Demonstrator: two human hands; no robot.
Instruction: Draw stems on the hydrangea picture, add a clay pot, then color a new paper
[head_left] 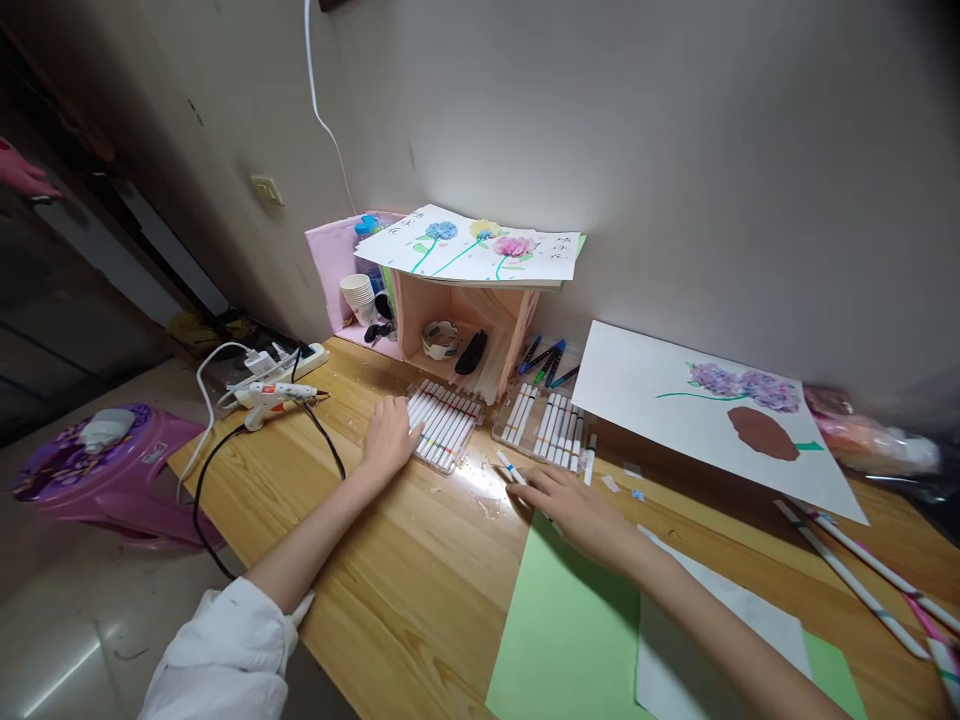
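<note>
My left hand (388,438) rests at the left edge of a clear tray of white markers (444,425). Its fingers are bent over that edge, and the thumb lies over the nearest markers. In my right hand (564,502) is a white marker with a blue band (510,466), held slanted low over the table. Part of that marker is hidden under the fingers. Just beyond this hand lies a second clear tray of white markers (553,425), with a gap in its row. A green paper sheet (559,620) lies under my right wrist.
A pink cardboard shelf (517,335) stands against the wall, with flower pictures (465,250) on top. Another flower picture (697,410) leans at right. A glue gun (274,392) and power strip (311,360) lie at left. Rolled paper sticks (847,575) are at far right.
</note>
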